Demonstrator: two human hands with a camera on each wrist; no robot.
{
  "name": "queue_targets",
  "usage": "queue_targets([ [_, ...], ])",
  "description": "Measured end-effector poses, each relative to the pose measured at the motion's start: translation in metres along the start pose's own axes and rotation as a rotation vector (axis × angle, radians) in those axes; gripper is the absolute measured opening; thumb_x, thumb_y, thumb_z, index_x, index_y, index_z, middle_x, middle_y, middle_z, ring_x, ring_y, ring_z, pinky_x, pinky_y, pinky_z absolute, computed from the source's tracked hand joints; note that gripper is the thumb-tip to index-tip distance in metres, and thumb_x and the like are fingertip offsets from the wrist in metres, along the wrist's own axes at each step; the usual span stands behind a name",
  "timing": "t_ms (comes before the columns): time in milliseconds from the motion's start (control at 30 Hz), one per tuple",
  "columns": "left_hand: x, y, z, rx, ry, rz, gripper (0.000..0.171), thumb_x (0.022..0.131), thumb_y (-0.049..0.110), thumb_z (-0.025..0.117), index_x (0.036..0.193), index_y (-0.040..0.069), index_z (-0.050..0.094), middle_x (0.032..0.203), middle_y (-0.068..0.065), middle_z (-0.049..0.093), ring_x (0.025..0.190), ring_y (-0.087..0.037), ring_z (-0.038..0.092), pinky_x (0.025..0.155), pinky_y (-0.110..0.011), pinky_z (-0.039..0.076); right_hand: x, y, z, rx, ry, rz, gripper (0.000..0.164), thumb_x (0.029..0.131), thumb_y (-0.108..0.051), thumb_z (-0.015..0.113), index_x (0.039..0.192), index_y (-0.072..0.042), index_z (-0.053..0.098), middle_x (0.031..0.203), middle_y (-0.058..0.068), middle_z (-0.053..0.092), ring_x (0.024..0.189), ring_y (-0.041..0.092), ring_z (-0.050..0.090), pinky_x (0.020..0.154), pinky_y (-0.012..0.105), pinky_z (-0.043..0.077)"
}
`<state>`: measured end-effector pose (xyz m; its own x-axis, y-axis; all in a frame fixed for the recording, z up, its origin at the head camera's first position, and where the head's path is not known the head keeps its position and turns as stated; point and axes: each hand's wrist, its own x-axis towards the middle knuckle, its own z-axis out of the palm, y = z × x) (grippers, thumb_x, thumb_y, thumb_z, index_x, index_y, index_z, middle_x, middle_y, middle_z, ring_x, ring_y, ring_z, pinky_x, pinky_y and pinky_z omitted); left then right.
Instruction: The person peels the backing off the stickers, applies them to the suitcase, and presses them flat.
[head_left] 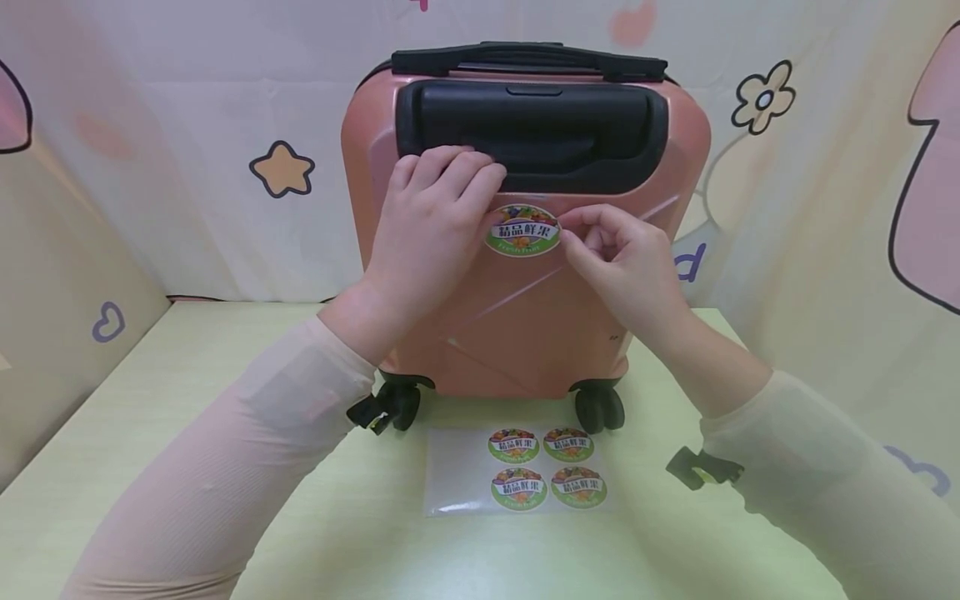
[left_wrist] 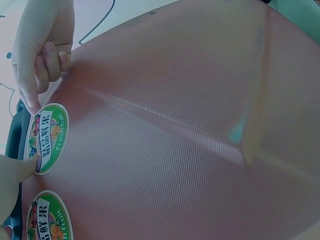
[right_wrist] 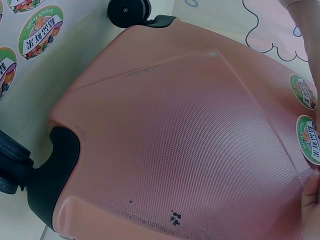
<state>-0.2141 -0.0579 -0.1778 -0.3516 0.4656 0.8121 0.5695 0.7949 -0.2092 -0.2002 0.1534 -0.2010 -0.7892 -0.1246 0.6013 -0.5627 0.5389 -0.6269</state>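
The right hand (head_left: 626, 258) pinches the right edge of an oval fruit sticker (head_left: 522, 232) between thumb and forefinger. The left hand (head_left: 442, 200) has its thumb on the sticker's left edge; whether a finger meets that thumb behind the edge cannot be told. The sticker is at the front of a pink suitcase (head_left: 510, 325), just below the black handle recess (head_left: 532, 125). Whether its back fully touches the shell is unclear.

The likely risk is a crooked or creased sticker: if one edge catches while the other is held off, or the two hands pull unevenly, it could wrinkle or trap air. The finely textured shell might also grip it poorly, and an edge stuck to a fingertip could lift again.

The left hand is raised, back to the viewer, its fingers bent over the recess's lower edge. The right hand comes in from the right, its other fingers curled toward the palm. Both forearms, in pale sleeves (head_left: 225, 467), reach up and inward.

Next to this sticker, a second sticker (left_wrist: 49, 217) is on the shell, hidden from the head view by the left hand. The suitcase stands upright on its wheels (head_left: 600, 408). In front, a sheet (head_left: 457, 475) with four more stickers lies on the bench (head_left: 337, 533).
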Motion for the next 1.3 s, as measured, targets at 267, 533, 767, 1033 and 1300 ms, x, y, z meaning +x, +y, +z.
queue_targets([
  [267,0.0,-0.002,0.002,-0.009,0.016,-0.002,0.035,0.088,0.032,0.063,0.114,0.008,0.059,0.113,-0.005,0.061,0.111,-0.024,0.046,0.093,-0.04,0.034,-0.001,-0.001,0.0,-0.005,0.003,-0.009,0.025,0.088,-0.022,0.064,0.107,-0.006,0.066,0.064,0.008,0.05,0.057,0.019,0.045,0.051,0.022,0.037],
  [533,-0.003,-0.007,0.012,0.024,0.023,0.055,0.071,0.076,0.058,0.066,0.125,0.008,0.054,0.119,-0.009,0.052,0.116,-0.027,0.038,0.108,-0.049,0.011,0.0,-0.001,-0.001,-0.007,0.004,-0.026,0.024,0.088,-0.02,0.064,0.107,-0.006,0.066,0.063,0.008,0.049,0.056,0.018,0.045,0.051,0.022,0.037],
  [767,-0.005,-0.01,0.02,0.021,0.016,0.085,0.079,0.072,0.06,0.068,0.127,0.006,0.049,0.121,-0.011,0.046,0.118,-0.029,0.033,0.107,-0.05,0.009,0.0,-0.001,0.0,-0.007,-0.007,-0.004,0.024,0.088,-0.019,0.065,0.108,-0.006,0.066,0.063,0.008,0.049,0.057,0.018,0.045,0.051,0.022,0.036],
  [1033,-0.005,-0.012,0.024,0.007,0.048,0.091,0.076,0.073,0.059,0.067,0.126,0.007,0.049,0.119,-0.012,0.046,0.117,-0.03,0.034,0.107,-0.049,0.012,0.0,-0.001,0.0,-0.008,-0.008,-0.011,0.024,0.088,-0.018,0.065,0.108,-0.006,0.066,0.063,0.008,0.048,0.057,0.017,0.044,0.051,0.023,0.036],
  [1300,-0.005,-0.013,0.026,-0.01,0.1,0.098,0.065,0.078,0.054,0.066,0.123,0.009,0.053,0.117,-0.01,0.048,0.115,-0.029,0.036,0.107,-0.051,0.01,0.001,0.001,0.0,-0.014,-0.007,-0.021,0.024,0.088,-0.017,0.065,0.109,-0.005,0.066,0.063,0.007,0.048,0.056,0.017,0.044,0.051,0.022,0.035],
])
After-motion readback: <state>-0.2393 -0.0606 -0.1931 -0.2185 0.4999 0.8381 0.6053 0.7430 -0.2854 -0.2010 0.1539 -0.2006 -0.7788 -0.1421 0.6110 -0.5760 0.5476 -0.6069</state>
